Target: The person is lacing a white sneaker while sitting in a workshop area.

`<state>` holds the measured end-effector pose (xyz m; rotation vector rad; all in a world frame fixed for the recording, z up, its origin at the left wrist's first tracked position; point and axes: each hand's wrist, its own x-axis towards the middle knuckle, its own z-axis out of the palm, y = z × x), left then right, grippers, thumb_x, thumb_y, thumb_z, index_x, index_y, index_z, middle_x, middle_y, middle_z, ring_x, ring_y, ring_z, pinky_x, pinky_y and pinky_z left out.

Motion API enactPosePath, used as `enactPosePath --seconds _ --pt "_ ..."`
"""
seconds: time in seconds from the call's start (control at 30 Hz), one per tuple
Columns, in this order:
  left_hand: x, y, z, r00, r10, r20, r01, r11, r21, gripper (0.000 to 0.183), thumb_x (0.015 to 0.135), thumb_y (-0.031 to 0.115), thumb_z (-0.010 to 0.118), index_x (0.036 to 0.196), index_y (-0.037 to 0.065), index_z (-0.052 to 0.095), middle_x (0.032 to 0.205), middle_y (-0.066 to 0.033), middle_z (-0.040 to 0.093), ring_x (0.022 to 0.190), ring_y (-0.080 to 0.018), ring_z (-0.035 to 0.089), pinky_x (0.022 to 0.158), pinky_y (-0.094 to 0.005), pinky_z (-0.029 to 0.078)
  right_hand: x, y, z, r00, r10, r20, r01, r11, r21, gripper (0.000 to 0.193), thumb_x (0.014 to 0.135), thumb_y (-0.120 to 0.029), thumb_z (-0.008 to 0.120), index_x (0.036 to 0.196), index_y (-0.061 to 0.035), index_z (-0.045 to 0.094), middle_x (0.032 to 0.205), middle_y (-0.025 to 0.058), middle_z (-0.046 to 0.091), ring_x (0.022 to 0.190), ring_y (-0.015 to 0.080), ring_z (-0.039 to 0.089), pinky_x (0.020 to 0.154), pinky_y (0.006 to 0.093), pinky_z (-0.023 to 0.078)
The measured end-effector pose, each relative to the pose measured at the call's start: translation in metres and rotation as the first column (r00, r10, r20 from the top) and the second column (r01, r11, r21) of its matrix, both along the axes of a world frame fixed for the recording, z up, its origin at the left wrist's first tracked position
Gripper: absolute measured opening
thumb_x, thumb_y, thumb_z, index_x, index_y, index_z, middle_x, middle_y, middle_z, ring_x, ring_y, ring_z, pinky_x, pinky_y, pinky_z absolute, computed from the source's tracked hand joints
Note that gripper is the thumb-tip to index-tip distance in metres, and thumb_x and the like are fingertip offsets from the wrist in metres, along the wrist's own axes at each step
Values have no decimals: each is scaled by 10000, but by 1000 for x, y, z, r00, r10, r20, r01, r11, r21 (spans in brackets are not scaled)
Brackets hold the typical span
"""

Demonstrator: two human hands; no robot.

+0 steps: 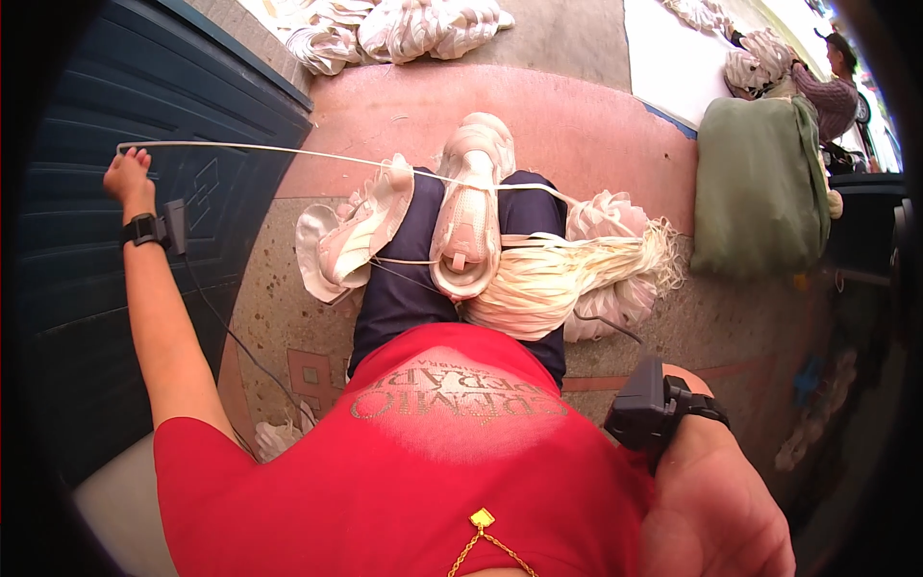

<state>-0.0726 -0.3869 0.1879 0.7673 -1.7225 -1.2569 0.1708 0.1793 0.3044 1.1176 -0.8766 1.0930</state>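
Note:
My left hand [130,178] is raised far out to the left, its fingers pinched on the end of a white shoelace [288,151]. The lace runs taut across to a pale sneaker [464,226] that lies between my thighs, toe pointing away. It crosses the shoe and continues to the right thigh. A second pale shoe [370,236] leans beside my left leg. Over my right thigh lies a thick hank of cream laces [548,284]. My right hand [716,510] is close at the lower right, beyond a strapped black device; its fingers are mostly hidden.
A blue metal door [163,163] stands close on the left. More pale shoe pieces [404,29] lie on the floor ahead. A stuffed green sack [764,183] is at the right, with another person [835,91] behind it. Thin cables [240,341] hang from the wrist devices.

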Motion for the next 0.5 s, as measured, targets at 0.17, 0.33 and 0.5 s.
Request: enactPosePath --seconds 0.17,0.33,0.5 --pt "67 -131 37 959 -40 -280 150 912 382 171 833 -35 299 881 -126 435 894 -228 522 790 -263 583 733 -373 538 -12 -7 0 992 -81 -98 70 991 -114 237 879 -124 417 1031 11 539 1095 104 549 1078 228 463 980 350 329" --pt "78 -169 47 921 -265 -286 376 795 475 135 845 -40 350 716 -4 359 651 -61 316 499 -132 287 463 -256 275 -37 -23 -21 937 -334 -100 324 940 -104 175 890 -213 399 859 -84 514 901 20 528 939 160 480 848 311 371" --pt "124 -289 120 911 -157 -382 301 885 355 202 818 -48 411 669 43 309 628 -67 268 470 -139 239 429 -247 267 -128 -4 -170 394 -536 747 4 813 582 298 716 -144 622 974 -49 508 965 89 584 860 321 560 726 497 445"
